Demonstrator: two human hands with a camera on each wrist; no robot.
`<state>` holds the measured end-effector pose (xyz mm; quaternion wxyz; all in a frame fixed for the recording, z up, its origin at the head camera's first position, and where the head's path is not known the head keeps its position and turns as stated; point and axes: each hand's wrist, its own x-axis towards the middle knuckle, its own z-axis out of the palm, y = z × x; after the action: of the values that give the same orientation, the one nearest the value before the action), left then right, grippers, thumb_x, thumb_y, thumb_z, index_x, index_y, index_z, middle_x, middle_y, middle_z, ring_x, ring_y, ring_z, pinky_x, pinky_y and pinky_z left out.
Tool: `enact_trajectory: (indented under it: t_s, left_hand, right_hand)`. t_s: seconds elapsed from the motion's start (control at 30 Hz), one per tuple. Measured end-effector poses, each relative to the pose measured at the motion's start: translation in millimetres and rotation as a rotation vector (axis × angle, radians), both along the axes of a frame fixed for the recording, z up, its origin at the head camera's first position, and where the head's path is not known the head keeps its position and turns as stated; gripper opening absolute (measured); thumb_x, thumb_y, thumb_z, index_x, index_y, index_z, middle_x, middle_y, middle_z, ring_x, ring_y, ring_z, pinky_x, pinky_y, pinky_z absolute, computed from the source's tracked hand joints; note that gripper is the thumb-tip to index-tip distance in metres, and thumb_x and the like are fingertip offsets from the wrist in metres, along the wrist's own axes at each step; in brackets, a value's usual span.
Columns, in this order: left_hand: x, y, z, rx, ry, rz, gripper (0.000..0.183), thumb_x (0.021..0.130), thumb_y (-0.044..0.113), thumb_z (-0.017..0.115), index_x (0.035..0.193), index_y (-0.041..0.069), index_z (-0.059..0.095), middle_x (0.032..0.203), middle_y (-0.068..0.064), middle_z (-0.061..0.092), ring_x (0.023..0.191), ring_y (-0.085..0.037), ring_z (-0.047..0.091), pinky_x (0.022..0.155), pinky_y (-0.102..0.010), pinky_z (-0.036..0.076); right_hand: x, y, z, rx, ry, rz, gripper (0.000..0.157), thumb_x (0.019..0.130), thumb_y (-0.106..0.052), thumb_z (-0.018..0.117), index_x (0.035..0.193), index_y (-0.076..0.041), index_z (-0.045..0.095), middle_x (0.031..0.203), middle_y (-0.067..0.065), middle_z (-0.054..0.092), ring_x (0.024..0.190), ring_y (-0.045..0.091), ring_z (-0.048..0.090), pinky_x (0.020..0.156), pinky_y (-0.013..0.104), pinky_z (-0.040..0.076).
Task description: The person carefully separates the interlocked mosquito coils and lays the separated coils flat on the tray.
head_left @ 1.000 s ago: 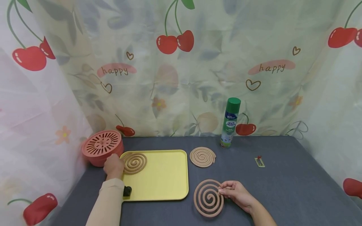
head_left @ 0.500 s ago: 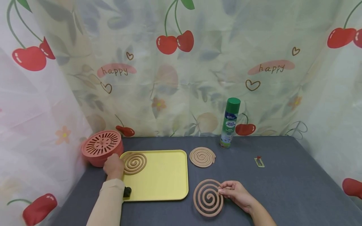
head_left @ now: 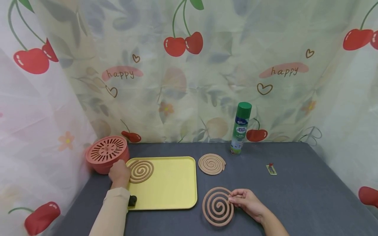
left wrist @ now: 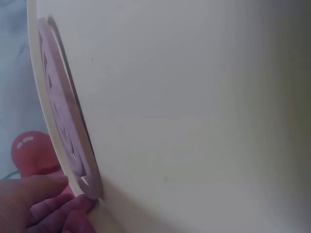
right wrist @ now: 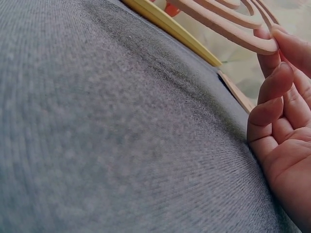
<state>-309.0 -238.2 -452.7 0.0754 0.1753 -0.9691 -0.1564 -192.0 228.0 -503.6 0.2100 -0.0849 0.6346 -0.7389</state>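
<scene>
Over the left end of the yellow tray (head_left: 171, 183), my left hand (head_left: 119, 173) grips a brown mosquito coil (head_left: 141, 171) by its left edge. In the left wrist view, the fingertips (left wrist: 82, 204) meet the coil's near end, and the coil (left wrist: 68, 111) lies low over the tray with a thin shadow beside it. My right hand (head_left: 246, 203) pinches a second, looser mosquito coil (head_left: 218, 206) by its right edge, just right of the tray. In the right wrist view, thumb and finger hold that coil (right wrist: 228, 24) above the dark tabletop.
A tightly wound mosquito coil (head_left: 211, 164) lies flat behind my right hand. Behind it stands a green spray can (head_left: 240, 129). A small metal piece (head_left: 271, 168) with a red tip lies further right. A pink slotted container (head_left: 107, 154) stands beside my left hand, before the curtain (head_left: 192, 82).
The coil at my left hand shifts very slightly toward me. My right hand and its coil stay in place.
</scene>
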Motion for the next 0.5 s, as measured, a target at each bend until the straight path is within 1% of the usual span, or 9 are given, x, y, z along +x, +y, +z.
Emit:
enact_trajectory:
  t_s: [0.13,0.23,0.4,0.5]
  left_hand:
    - [-0.3,-2,-2.1,-0.005,0.0,-0.007,0.019,0.08,0.006,0.055,0.092,-0.008,0.063,0.087,-0.027,0.065,0.078,-0.039,0.064,0.062,-0.049,0.049]
    - [-1.7,-3,-3.0,-0.007,0.0,-0.006,0.02,0.081,0.006,0.055,0.093,-0.008,0.063,0.089,-0.028,0.065,0.079,-0.04,0.064,0.062,-0.049,0.049]
    - [-1.8,-7,-0.2,0.007,-0.009,0.013,0.021,0.083,0.008,0.053,0.093,-0.006,0.064,0.092,-0.027,0.066,0.082,-0.041,0.064,0.063,-0.05,0.049]
    - [1.2,-10,3.0,0.033,-0.01,0.026,0.019,0.082,0.01,0.053,0.087,-0.005,0.064,0.088,-0.026,0.065,0.079,-0.04,0.064,0.061,-0.049,0.048]
  right_hand:
    - [0.8,-2,1.7,0.028,-0.013,-0.013,0.006,0.087,-0.009,0.063,0.088,-0.015,0.064,0.081,-0.01,0.069,0.068,0.0,0.056,0.065,0.018,0.045]
    - [0.4,-4,4.2,0.058,-0.024,-0.03,0.003,0.086,-0.011,0.064,0.089,-0.013,0.064,0.081,-0.008,0.069,0.068,0.001,0.056,0.065,0.018,0.045]
    - [-4.0,-10,8.7,0.108,-0.051,-0.065,0.006,0.086,-0.014,0.066,0.089,-0.01,0.064,0.08,-0.008,0.069,0.068,0.002,0.055,0.065,0.019,0.045]
    - [-8.7,-18,11.7,0.126,-0.068,-0.095,0.008,0.085,-0.014,0.066,0.09,-0.009,0.064,0.08,-0.008,0.068,0.069,0.002,0.056,0.065,0.019,0.045]
